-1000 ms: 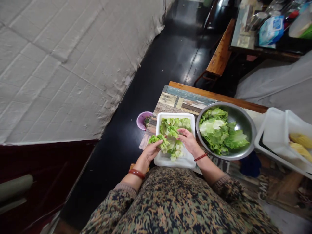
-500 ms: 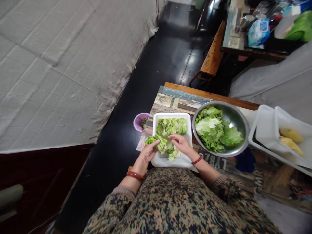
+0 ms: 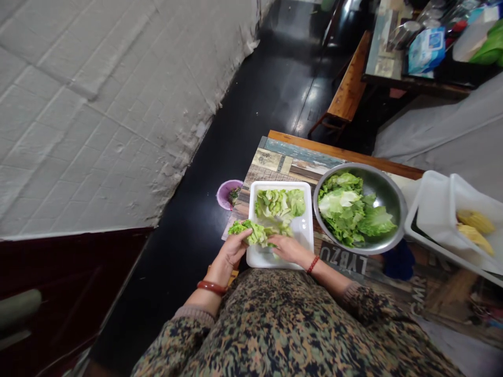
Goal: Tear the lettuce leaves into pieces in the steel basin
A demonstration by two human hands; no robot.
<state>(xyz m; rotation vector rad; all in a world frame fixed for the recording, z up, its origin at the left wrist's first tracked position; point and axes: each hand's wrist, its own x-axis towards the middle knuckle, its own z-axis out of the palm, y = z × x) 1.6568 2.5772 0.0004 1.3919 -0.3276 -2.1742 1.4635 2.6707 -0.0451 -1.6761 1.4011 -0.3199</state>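
My left hand (image 3: pixel 236 247) is closed around a bunch of green lettuce (image 3: pixel 254 233) over the near left part of a white tray (image 3: pixel 255 258). Against the right end of that bunch, my right hand (image 3: pixel 287 248) has its fingers bent onto the leaves; the fingertips are partly hidden by them. Torn lettuce pieces (image 3: pixel 280 203) lie in the far half of the tray. Just right of the tray stands a steel bowl (image 3: pixel 400 209) with larger lettuce leaves (image 3: pixel 346 209) in it.
White plastic containers (image 3: pixel 432 199) stand at the table's right, one holding yellow pieces (image 3: pixel 475 230). A dark blue cloth-like thing (image 3: pixel 398 261) lies below the bowl. On the floor left of the patterned table (image 3: pixel 263 162) is a purple bin (image 3: pixel 225 196). A wooden bench (image 3: pixel 348 94) stands beyond.
My left hand has shifted a little left and down with the lettuce. My right hand has lowered towards me, its fingers now on the bunch. The view has turned slightly.
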